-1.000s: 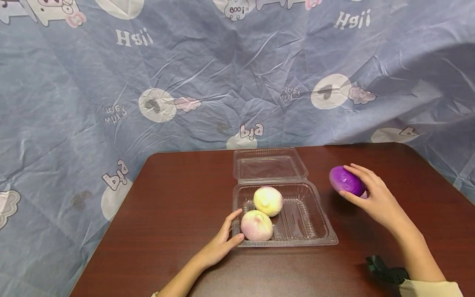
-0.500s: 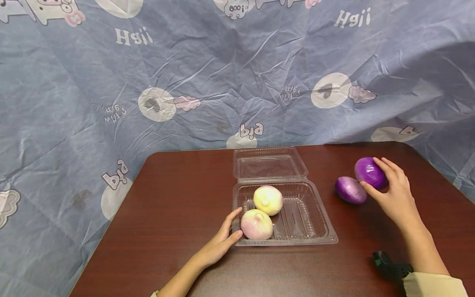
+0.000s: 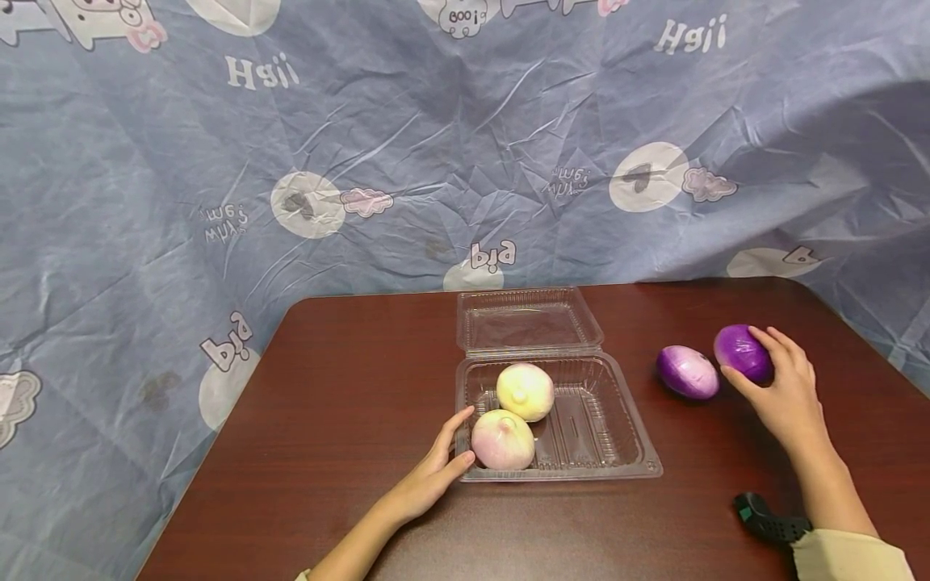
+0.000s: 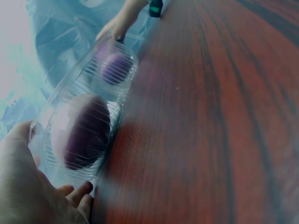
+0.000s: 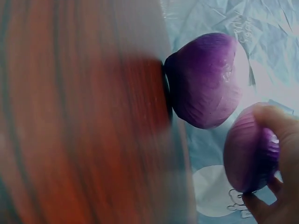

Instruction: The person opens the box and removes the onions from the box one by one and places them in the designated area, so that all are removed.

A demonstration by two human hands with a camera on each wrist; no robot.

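My right hand [image 3: 785, 395] grips a purple onion [image 3: 741, 353], thumb on its near left side and fingers over its right. In the right wrist view this onion [image 5: 247, 149] is pinched between thumb and fingertips. Just left of it on the table lies a second purple-and-white onion [image 3: 687, 372]. A hinged clear plastic container [image 3: 603, 420] stands mid-table, lid folded back. Two pale onions, one [image 3: 525, 392] behind the other [image 3: 503, 440], sit in its left half. My left hand [image 3: 425, 484] holds its front left corner, thumb and fingers at the rim.
The clear lid [image 3: 530, 319] lies flat toward the table's back edge. A black wrist mount [image 3: 770, 520] is at my right forearm. Behind the brown table [image 3: 349, 387] hangs a wrinkled blue printed cloth [image 3: 436, 145].
My right hand has carried the purple onion rightward, then lower. The second onion came into view and has rolled slightly, showing more white. My left hand and the container have stayed put.
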